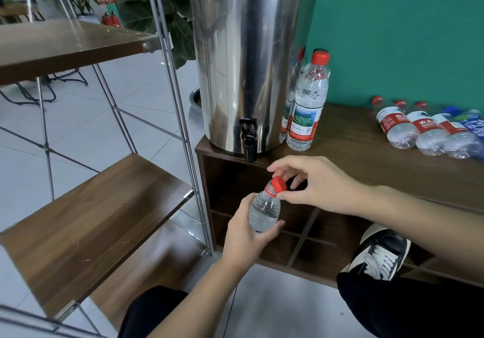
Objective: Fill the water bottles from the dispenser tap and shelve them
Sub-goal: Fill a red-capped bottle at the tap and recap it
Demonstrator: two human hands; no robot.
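Here, the bottle in hand (264, 210) sits low and near, in front of the open cabinet cubbies, well below and slightly right of the dispenser tap (248, 138). Its long axis tilts, base toward the person, neck leaning up and to the right, red cap (279, 185) uppermost. Left hand (248, 235) grips the lower body, fingers wrapped round the far side, thumb on the near-left side. Right hand (314, 183) comes in from the right, thumb and forefinger pinching the cap, remaining fingers loosely curled behind; cannot tell whether the cap is going on or coming off. The clear bottle appears to hold water high up the body, so capping after a fill seems the likelier step. The steel dispenser (248, 62) stands on the far-left end of the worktop (366, 151). One capped bottle (306, 104) stands upright just beside the dispenser, right side. Several more bottles (429, 130) lie on their sides at the far right of the worktop, caps pointing away. The shelf rack (86, 222) is to the left, its middle board level with the left hand and nearer to it than to the right, so the left hand seems better placed for shelving.
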